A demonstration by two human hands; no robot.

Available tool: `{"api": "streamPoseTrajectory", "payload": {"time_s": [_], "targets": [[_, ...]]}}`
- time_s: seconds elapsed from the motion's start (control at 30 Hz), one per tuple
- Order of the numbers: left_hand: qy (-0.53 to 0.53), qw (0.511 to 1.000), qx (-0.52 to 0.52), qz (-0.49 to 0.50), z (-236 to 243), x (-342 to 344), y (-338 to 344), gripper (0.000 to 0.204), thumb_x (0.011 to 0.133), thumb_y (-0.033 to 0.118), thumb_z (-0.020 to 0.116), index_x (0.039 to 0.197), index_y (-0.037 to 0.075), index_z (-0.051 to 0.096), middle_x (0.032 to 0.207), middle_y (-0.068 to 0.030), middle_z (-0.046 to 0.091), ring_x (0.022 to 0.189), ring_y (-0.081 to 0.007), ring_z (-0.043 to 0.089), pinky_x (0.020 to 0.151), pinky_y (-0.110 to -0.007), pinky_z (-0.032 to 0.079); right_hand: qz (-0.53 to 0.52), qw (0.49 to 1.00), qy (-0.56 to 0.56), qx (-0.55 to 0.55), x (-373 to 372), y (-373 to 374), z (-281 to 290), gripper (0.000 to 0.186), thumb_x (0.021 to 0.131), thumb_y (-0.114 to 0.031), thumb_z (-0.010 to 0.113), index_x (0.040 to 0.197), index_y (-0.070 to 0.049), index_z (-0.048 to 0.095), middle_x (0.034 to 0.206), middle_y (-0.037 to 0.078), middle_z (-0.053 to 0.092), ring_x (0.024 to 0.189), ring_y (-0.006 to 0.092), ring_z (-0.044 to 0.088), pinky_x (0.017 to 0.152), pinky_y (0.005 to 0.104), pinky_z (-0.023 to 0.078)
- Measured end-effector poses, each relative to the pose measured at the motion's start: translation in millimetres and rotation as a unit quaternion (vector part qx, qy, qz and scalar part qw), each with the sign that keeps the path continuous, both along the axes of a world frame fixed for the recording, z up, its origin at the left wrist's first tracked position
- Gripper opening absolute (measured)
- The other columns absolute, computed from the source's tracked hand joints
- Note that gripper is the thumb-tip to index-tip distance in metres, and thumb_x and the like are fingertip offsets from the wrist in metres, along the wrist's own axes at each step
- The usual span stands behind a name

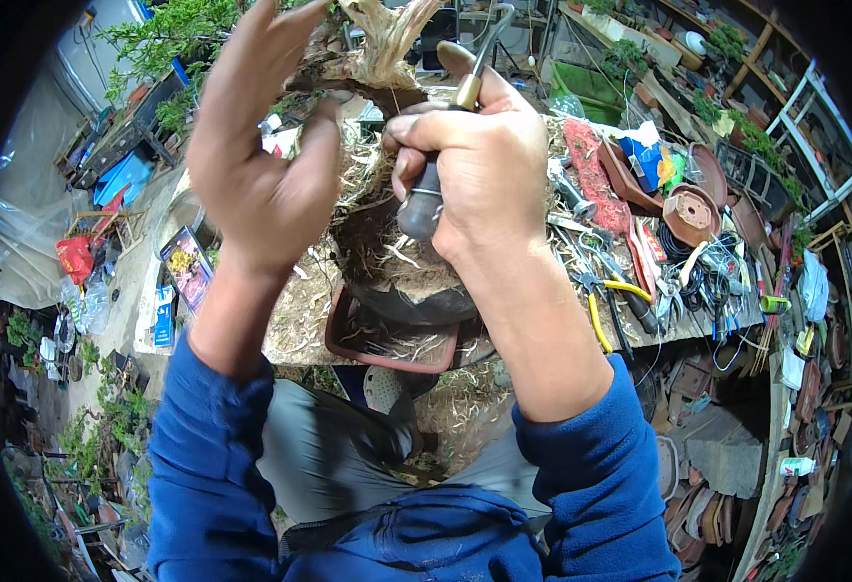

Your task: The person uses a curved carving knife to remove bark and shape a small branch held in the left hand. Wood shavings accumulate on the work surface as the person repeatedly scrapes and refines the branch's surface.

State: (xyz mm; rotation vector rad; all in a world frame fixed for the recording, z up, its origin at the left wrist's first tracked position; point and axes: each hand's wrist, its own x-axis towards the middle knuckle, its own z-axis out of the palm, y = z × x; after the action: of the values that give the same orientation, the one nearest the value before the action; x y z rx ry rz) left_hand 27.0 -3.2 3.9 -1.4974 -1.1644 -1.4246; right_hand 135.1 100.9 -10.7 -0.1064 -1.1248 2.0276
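Observation:
In my right hand (494, 165) is a hooked hand tool with a dark bulbous handle (422, 208), a brass collar and a curved metal end pointing up. The fingers wrap round it, with the thumb raised along the shank. My left hand (261, 179) is raised to the left, slightly blurred, its fingers stretched up and its thumb apart, holding nothing. Between and beyond the hands stands a bonsai tree with a pale, stripped trunk (387, 44) and green foliage (169, 39) at upper left. Below the hands, a dark rounded pot (416, 307) sits at a brown rectangular tray (397, 363).
Pale shavings litter the worktable (295, 335). To the right lie yellow-handled pliers (598, 320), other tools, black cable and a round brown pot (691, 213). A phone-like picture panel (186, 264) and a blue packet (164, 315) lie left. Shelves of pots line the right side.

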Motion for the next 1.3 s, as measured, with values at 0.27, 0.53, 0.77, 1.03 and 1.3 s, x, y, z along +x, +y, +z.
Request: {"api": "streamPoseTrajectory", "payload": {"time_s": [0.27,0.53,0.77,1.03,1.3], "targets": [[-0.503,0.852,-0.101,-0.102,-31,48,-1,0.023,0.098,0.019,0.073,0.088,-0.002,0.073,0.067,-0.0024,0.066,0.057,-0.0049,0.057,0.049,-0.020,0.038,-0.089,0.995,-0.040,0.027,9,2,-1,0.027,0.087,0.005,0.068,0.112,0.009,0.061,0.076,0.012,0.068,0.050,0.0126,0.060,0.042,0.0252,0.046],[-0.440,0.883,-0.024,-0.162,-44,57,4,0.020,0.101,0.008,0.066,0.086,-0.005,0.071,0.080,-0.0046,0.073,0.072,-0.0071,0.063,0.064,-0.022,0.049,-0.046,0.991,-0.002,0.128,2,-1,18,0.016,0.082,0.001,0.077,0.093,0.004,0.066,0.078,0.011,0.070,0.051,0.0120,0.060,0.046,0.0256,0.047],[-0.411,0.906,0.001,-0.102,-51,54,10,0.019,0.090,0.008,0.073,0.075,-0.002,0.069,0.057,-0.0051,0.061,0.052,-0.0071,0.054,0.048,-0.028,0.040,-0.009,0.981,-0.104,0.161,10,4,41,0.019,0.090,-0.001,0.066,0.108,0.005,0.064,0.094,0.017,0.074,0.060,0.0087,0.057,0.052,0.0230,0.045],[-0.412,0.907,-0.013,-0.083,-52,54,10,0.019,0.092,0.011,0.075,0.079,-0.002,0.071,0.064,0.0000,0.064,0.059,-0.0033,0.052,0.051,-0.024,0.040,-0.012,0.988,-0.110,0.104,5,15,44,0.015,0.085,0.004,0.064,0.098,0.009,0.066,0.085,0.017,0.071,0.062,0.0123,0.059,0.054,0.0266,0.047],[-0.363,0.930,-0.013,-0.051,-57,49,10,0.015,0.090,0.009,0.074,0.080,-0.002,0.072,0.066,-0.0057,0.069,0.060,-0.0056,0.058,0.053,-0.025,0.044,-0.046,0.991,-0.110,0.064,-2,10,34,0.015,0.082,0.005,0.061,0.097,0.008,0.062,0.085,0.019,0.069,0.061,0.0143,0.057,0.055,0.0290,0.047]]}}
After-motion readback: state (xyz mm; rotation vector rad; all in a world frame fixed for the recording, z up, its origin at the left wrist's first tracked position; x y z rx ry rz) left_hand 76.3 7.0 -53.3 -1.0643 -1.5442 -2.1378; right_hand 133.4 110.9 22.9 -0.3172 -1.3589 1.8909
